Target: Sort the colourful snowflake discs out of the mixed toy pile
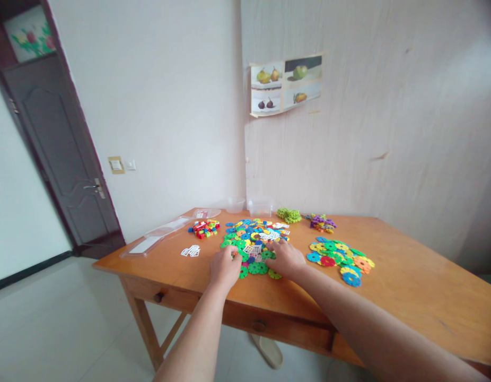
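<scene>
A mixed heap of notched plastic discs [257, 268], mostly green with yellow and blue ones, lies on the wooden table [408, 286] before me. White grid-like pieces [253, 249] rest on top of it. My left hand [226, 266] is at the heap's left edge, fingers curled in; whatever they grip is hidden. On the right edge lies my right hand [287, 258], its bent fingers and thumb apart and touching green discs.
Sorted discs [336, 253] lie to the right. Small red and blue blocks [204, 228] and white pieces [190, 250] are left. Green pieces [289, 215], purple pieces [322, 223] and a clear plastic box [261, 207] stand behind. Clear packaging [158, 236] lies along the left edge.
</scene>
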The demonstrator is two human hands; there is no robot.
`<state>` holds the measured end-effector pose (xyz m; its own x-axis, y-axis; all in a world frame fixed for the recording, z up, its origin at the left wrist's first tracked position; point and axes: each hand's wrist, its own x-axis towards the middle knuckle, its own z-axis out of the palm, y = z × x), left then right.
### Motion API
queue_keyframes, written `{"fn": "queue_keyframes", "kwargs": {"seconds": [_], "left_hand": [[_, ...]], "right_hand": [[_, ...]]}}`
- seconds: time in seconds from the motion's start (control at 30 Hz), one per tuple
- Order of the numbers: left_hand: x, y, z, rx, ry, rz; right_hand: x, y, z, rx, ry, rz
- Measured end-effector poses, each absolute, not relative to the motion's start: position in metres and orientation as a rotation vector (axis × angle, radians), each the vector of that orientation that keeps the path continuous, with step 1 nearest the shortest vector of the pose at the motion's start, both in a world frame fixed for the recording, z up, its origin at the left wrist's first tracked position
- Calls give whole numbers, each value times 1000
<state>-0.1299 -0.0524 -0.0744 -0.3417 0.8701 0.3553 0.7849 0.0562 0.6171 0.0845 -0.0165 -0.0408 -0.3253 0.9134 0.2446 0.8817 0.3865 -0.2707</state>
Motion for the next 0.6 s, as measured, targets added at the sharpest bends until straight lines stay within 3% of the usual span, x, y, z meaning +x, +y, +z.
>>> {"fn": "queue_keyframes", "kwargs": {"seconds": [0.33,0.6], "left_hand": [[-132,-51,-74,1731,2160,1185],[-140,-42,-83,1689,2106,1260]], "right_hand": [[99,-23,-39,-1523,-2127,80],[172,-8,-30,-1640,-1916,-32]]}}
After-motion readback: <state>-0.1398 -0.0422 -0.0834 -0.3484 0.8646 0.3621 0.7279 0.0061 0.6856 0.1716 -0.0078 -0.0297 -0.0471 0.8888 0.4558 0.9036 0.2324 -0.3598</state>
